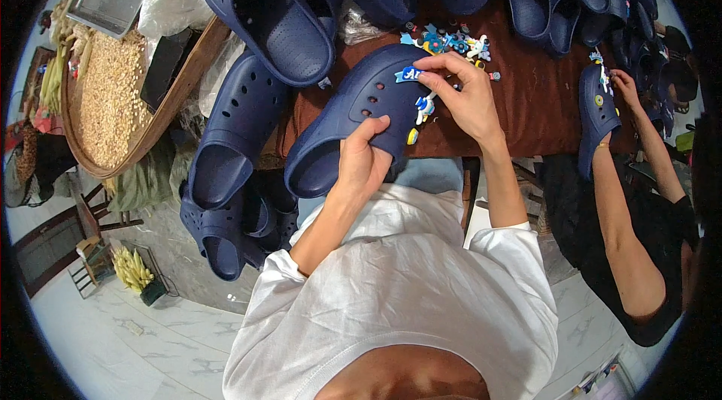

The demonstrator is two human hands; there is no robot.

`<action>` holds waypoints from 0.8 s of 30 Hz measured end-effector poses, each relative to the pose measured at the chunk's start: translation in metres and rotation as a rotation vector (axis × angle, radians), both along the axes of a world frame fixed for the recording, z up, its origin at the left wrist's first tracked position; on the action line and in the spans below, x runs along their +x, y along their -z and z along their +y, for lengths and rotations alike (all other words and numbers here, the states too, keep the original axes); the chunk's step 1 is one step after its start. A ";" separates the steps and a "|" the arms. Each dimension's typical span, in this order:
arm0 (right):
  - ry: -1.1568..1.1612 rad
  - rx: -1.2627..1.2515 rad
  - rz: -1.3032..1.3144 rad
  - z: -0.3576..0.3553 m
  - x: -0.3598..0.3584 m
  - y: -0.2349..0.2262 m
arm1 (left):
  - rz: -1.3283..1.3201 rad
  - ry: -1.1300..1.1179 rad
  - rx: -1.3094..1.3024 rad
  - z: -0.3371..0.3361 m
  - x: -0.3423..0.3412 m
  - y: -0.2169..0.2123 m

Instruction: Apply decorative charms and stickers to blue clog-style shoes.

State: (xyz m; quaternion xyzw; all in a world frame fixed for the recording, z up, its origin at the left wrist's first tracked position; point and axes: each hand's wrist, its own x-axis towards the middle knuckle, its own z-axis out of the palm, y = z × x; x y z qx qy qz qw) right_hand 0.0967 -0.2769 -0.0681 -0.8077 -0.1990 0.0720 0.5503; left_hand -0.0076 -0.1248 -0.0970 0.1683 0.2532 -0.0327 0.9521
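Observation:
A navy-blue foam clog [331, 120] lies tilted over the table's near edge, its toe pointing away from me. My left hand [365, 162] is closed around its side, thumb on top by the holes. Between the thumb and fingertips of my right hand [468, 95] is a blue banner-shaped shoe charm [408, 75], held against the upper near the toe. A white-and-blue figure charm [425, 107] and a yellow charm [412, 136] sit along the clog's right side. The fingertips partly cover the banner charm, so how far it is seated cannot be seen.
Loose charms [451, 43] lie on the brown tablecloth [526, 110] beyond the clog. More navy clogs [282, 24] crowd the table's left and far sides. A basket [113, 110] of pale kernels stands at left. At right, another person's hands [623, 92] hold a decorated clog [594, 110].

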 end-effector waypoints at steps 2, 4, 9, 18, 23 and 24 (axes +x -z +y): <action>0.000 -0.007 -0.010 0.001 0.000 0.001 | -0.002 0.014 0.005 0.000 0.000 -0.002; 0.002 -0.018 0.008 0.001 -0.001 0.000 | -0.004 0.030 0.010 -0.001 0.000 -0.006; 0.007 -0.013 0.063 0.001 0.000 0.003 | -0.009 0.053 0.132 -0.005 -0.002 -0.011; -0.013 -0.044 0.077 -0.001 0.003 0.001 | 0.001 0.052 0.227 -0.010 -0.004 -0.014; -0.031 0.017 0.194 -0.004 0.008 0.005 | 0.041 0.052 0.304 -0.015 -0.009 -0.013; -0.038 -0.016 0.189 -0.003 0.009 0.001 | 0.048 0.037 0.339 -0.016 -0.010 -0.012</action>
